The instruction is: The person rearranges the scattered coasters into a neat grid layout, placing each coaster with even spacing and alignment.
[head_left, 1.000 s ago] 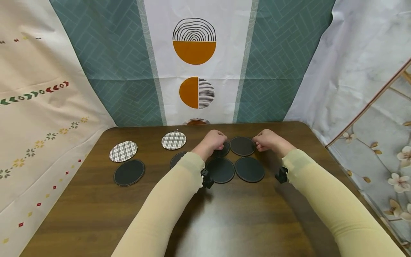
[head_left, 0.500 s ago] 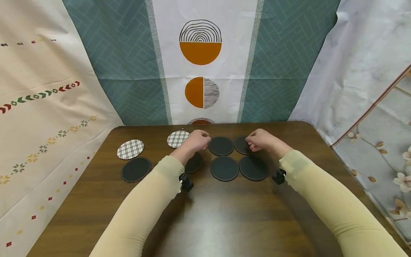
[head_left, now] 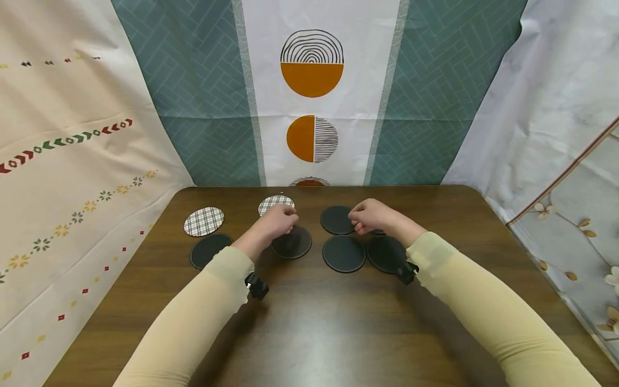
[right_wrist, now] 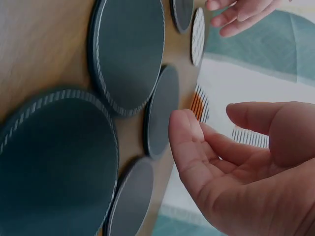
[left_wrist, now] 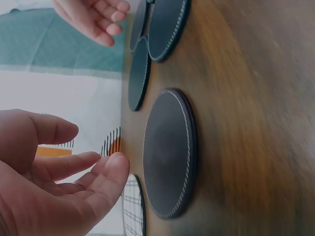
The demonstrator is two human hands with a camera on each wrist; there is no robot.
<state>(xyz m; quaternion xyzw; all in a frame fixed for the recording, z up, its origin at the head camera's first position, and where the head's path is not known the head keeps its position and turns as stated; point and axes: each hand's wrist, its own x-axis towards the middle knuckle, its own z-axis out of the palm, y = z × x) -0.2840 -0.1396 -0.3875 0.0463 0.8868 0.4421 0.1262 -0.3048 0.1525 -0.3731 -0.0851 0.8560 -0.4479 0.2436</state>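
My left hand (head_left: 276,221) is over the table, overlapping the upper left edge of a dark round coaster (head_left: 295,244) with a stitched rim. In the left wrist view its thumb and fingers are apart and hold nothing, beside that coaster (left_wrist: 167,152). A plaid coaster (head_left: 275,202) lies just behind the hand. My right hand (head_left: 373,216) hovers beside a dark coaster (head_left: 336,221), fingers loosely bent with nothing between them. It mostly covers another dark coaster. Two more dark coasters, one at left (head_left: 344,253) and one at right (head_left: 384,251), lie in front.
Farther left on the brown wooden table (head_left: 314,328) lie a second plaid coaster (head_left: 203,221) and a dark coaster (head_left: 209,250), partly behind the left sleeve. A patterned cloth (head_left: 314,107) hangs along the back edge, with more fabric at both sides.
My left hand has moved left from the group of dark coasters to the separate one. My right hand has shifted left over the group. The head view has turned slightly left.
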